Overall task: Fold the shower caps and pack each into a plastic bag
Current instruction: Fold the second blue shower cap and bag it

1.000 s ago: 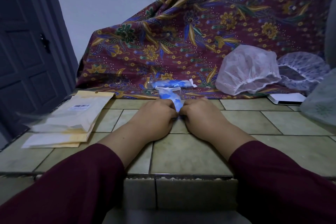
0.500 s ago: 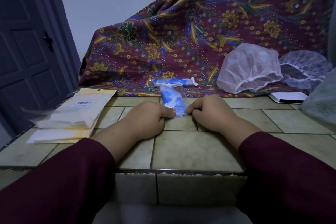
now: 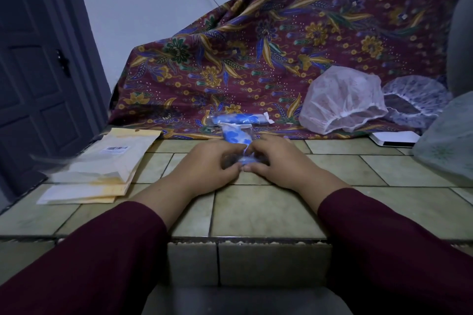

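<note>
On the tiled ledge (image 3: 256, 212), left hand (image 3: 212, 166) and right hand (image 3: 276, 161) meet, curled fingers pinching the near end of a bagged blue shower cap (image 3: 236, 135); another packed cap (image 3: 240, 118) lies just beyond.

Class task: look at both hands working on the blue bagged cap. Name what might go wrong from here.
1. Both the left hand and right hand pinch the blue bagged cap; the thin plastic might tear.
2. The packed blue cap lies touching it and may get nudged.
</note>
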